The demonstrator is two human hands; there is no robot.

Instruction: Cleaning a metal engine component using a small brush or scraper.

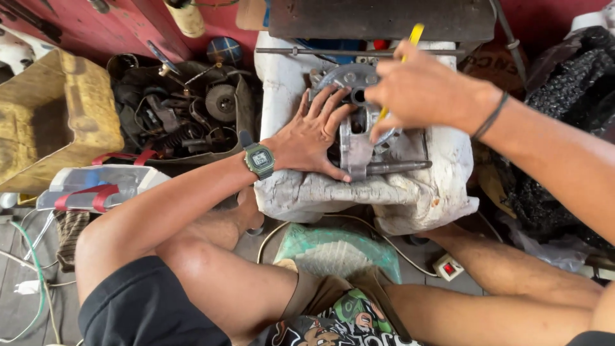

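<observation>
Left hand [311, 138] lies flat, fingers spread, on a grey engine casing [365, 138]; beside it, right hand [416, 90] grips a yellow-handled tool [413, 35].

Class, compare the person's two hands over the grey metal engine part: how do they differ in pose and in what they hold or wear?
1. The left hand lies flat with fingers spread on the engine part; the right hand is curled above it.
2. The right hand grips a yellow tool; the left hand holds nothing.
3. The left wrist wears a green watch; the right wears a dark band.
Both are bare and over the same part.
</observation>
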